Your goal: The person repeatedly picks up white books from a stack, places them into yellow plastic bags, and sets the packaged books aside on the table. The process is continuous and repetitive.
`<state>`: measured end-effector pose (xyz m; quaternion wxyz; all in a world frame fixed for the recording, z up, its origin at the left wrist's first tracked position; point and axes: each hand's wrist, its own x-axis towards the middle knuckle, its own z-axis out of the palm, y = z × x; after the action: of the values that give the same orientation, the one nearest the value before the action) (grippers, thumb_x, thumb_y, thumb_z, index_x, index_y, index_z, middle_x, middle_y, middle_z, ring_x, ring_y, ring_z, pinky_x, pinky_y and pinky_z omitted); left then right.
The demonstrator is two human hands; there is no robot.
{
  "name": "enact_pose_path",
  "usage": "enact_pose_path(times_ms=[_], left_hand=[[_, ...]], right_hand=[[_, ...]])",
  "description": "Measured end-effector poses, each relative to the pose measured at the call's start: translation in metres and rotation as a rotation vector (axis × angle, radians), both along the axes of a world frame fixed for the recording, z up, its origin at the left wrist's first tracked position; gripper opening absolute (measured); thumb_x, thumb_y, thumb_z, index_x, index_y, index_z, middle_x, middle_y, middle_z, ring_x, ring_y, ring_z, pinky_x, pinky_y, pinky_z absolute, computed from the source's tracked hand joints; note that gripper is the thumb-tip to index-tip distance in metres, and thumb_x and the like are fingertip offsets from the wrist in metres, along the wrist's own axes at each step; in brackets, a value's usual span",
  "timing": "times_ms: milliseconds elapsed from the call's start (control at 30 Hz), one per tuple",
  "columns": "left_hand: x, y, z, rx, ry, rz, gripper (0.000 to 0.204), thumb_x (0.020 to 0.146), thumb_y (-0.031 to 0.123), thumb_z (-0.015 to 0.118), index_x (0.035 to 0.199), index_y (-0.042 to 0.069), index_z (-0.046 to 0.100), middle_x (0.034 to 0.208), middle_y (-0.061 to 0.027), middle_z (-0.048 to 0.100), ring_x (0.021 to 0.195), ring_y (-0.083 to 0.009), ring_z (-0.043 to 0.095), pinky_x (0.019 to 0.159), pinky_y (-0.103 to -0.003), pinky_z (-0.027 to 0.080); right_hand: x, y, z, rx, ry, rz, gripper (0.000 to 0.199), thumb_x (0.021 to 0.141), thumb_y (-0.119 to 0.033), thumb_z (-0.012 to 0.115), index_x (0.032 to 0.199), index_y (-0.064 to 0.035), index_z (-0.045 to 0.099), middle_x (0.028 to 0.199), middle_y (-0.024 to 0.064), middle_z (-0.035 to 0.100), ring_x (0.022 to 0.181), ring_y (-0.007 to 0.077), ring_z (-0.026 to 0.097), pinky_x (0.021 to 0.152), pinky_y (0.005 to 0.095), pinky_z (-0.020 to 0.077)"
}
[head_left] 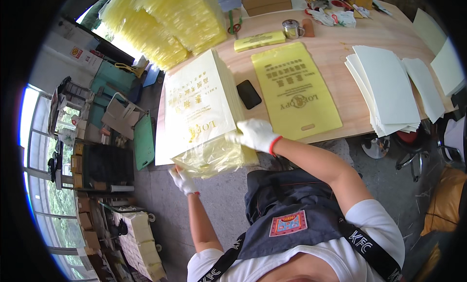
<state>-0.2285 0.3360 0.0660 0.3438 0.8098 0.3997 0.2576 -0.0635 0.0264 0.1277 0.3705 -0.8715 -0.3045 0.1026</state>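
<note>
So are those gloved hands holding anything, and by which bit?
The left hand is at the near left corner of the shiny plastic stack, the right hand at its near right side. Whether either actually grips it, I can't tell.

A: Where are the hands resting?

B: The gloved right hand point(256, 134) is touching the right side of the printed stack point(194, 99), near its front end, where clear film point(209, 158) is bunching up. The gloved left hand point(185, 181) is hovering by the near left corner; I'm not making out whether it's gripping.

A: And what's lying to the right?

B: A black phone point(249, 94) is lying just beside the stack, and a yellow bag point(297, 90) is lying flat past it. Farther over, white sheets point(384, 87) are sitting piled on the table point(331, 53).
</note>
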Motion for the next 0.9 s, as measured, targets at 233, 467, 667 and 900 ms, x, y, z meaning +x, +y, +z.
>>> enact_pose_path(times_ms=[233, 467, 667, 900], left_hand=[[0.004, -0.178, -0.122, -0.097, 0.159, -0.693, 0.025, 0.093, 0.032, 0.060, 0.101, 0.008, 0.062, 0.088, -0.0104, 0.065, 0.076, -0.0201, 0.060, 0.071, -0.037, 0.048], [0.153, -0.327, -0.083, 0.345, 0.125, -1.063, 0.025, 0.084, 0.034, 0.066, 0.097, 0.013, 0.065, 0.101, -0.0120, 0.062, 0.101, -0.0332, 0.055, 0.083, -0.046, 0.046], [0.207, -0.345, -0.085, 0.516, 0.524, -1.236, 0.018, 0.081, 0.031, 0.065, 0.089, 0.015, 0.066, 0.104, -0.0085, 0.061, 0.100, -0.0303, 0.058, 0.084, -0.042, 0.048], [0.195, -0.347, -0.083, 0.561, 0.399, -1.251, 0.022, 0.082, 0.033, 0.063, 0.088, 0.012, 0.065, 0.100, -0.0105, 0.062, 0.099, -0.0304, 0.058, 0.084, -0.044, 0.047]], right_hand=[[-0.061, -0.088, -0.115, -0.447, 0.246, 0.334, 0.047, 0.080, -0.051, 0.056, 0.086, -0.0069, 0.072, 0.086, 0.0192, 0.068, 0.085, 0.0369, 0.065, 0.073, 0.0468, 0.0507], [-0.097, -0.149, -0.127, -0.340, 0.385, 0.123, 0.039, 0.083, -0.049, 0.058, 0.088, -0.0129, 0.070, 0.085, 0.0146, 0.068, 0.086, 0.0335, 0.065, 0.077, 0.0431, 0.0501], [-0.104, -0.187, -0.130, -0.274, 0.298, -0.150, 0.038, 0.087, -0.048, 0.057, 0.091, -0.0122, 0.069, 0.080, 0.0112, 0.069, 0.080, 0.0318, 0.066, 0.073, 0.0423, 0.0498], [-0.060, -0.206, -0.106, 0.086, 0.596, -0.363, 0.033, 0.091, -0.037, 0.056, 0.093, -0.0059, 0.066, 0.083, 0.0043, 0.071, 0.067, 0.0133, 0.065, 0.061, 0.0290, 0.0508]])
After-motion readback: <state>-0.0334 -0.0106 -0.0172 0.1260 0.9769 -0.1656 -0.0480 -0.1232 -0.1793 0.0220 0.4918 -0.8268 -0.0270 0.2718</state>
